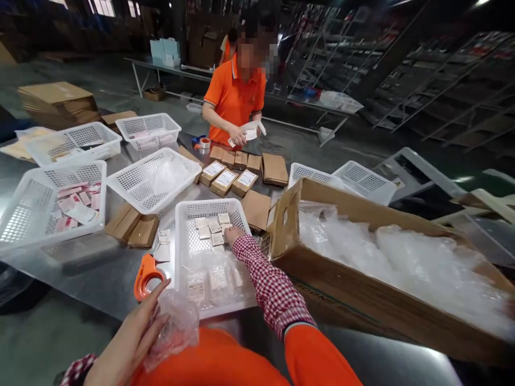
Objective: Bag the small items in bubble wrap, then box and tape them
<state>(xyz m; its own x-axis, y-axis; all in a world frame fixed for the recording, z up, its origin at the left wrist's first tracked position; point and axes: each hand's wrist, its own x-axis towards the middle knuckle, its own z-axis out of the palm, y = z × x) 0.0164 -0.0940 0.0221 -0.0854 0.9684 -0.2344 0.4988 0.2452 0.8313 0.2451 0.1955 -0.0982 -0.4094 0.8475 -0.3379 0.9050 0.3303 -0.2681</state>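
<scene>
Where a shiny metal desk (pixel 108 280) stands in a dim hall (pixel 108 88), the right hand (pixel 235 235) reaches into a white perforated plastic basket (pixel 180 236), its fingers at small, squarish, pale packets (pixel 204 232); whether they grip one, I cannot tell. Near an orange tape dispenser (pixel 141 276), the left hand (pixel 134 329) holds a crinkled, transparent plastic bag (pixel 179 321) in loosely curled fingers. Brown cardboard walls frame a carton (pixel 287 228) of filmy plastic (pixel 354 249).

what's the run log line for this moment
left hand: holding clear plastic bag | right hand: at small pale square boxes, grip unclear | boxes: inside white perforated plastic basket
</scene>
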